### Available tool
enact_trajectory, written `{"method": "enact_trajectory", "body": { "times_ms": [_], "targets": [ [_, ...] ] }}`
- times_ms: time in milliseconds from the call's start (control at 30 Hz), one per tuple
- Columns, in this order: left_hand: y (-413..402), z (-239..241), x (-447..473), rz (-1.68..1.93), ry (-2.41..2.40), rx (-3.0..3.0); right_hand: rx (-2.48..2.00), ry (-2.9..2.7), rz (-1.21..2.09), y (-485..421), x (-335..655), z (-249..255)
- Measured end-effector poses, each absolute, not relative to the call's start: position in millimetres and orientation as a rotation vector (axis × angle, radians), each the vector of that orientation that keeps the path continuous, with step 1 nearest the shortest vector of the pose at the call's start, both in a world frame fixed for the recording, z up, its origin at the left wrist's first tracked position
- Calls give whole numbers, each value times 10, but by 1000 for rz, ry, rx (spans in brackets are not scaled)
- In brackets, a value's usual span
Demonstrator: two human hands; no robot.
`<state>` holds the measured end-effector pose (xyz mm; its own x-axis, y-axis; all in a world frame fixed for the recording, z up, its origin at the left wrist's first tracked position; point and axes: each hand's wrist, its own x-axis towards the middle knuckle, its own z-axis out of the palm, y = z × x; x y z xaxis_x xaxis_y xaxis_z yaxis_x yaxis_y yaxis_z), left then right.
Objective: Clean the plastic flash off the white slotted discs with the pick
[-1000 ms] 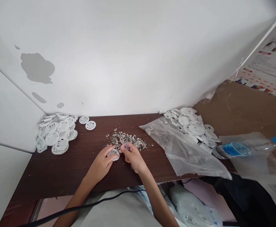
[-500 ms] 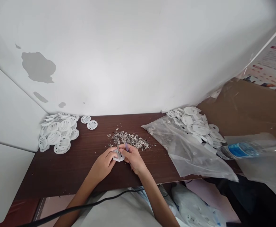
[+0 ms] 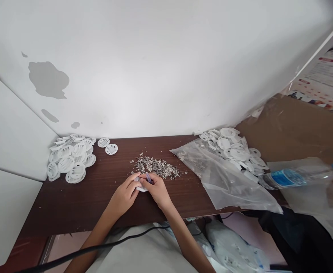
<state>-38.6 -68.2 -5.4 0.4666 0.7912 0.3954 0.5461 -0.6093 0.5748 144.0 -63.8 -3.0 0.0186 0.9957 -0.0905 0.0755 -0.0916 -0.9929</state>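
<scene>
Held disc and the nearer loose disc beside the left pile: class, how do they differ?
The held disc is gripped in the fingers; the loose disc lies flat on the table. Fingers hide much of the held disc; the loose disc shows its whole slotted face. Both look white.

Soft, diffuse light on the white wall (image 3: 143,72), greyer toward the right, wide-angle stretch near edges

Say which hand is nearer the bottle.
Right. The right hand is left of the bottle, across the plastic bag; the left hand is farther left, beyond the right.
</scene>
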Motion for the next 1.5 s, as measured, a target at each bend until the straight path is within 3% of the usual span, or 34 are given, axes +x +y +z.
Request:
{"method": "enact_trajectory", "body": {
  "times_ms": [400, 700, 900, 1500],
  "targets": [
    [-697, -57, -396, 952, 1105, 2306, -1369, -1240, 1131, -667, 1393, -43],
    [-681, -45, -384, 1075, 1129, 2321, -1222, -1112, 1463, -670, 1434, 107],
    [-673, -30, -372, 1199, 1131, 2215, -1194, -960, 1535, -693, 1439, 70],
    [-683, -17, -370, 1088, 1105, 2512, -1127, -983, 1598, -686, 1477, -2]
  ]
}}
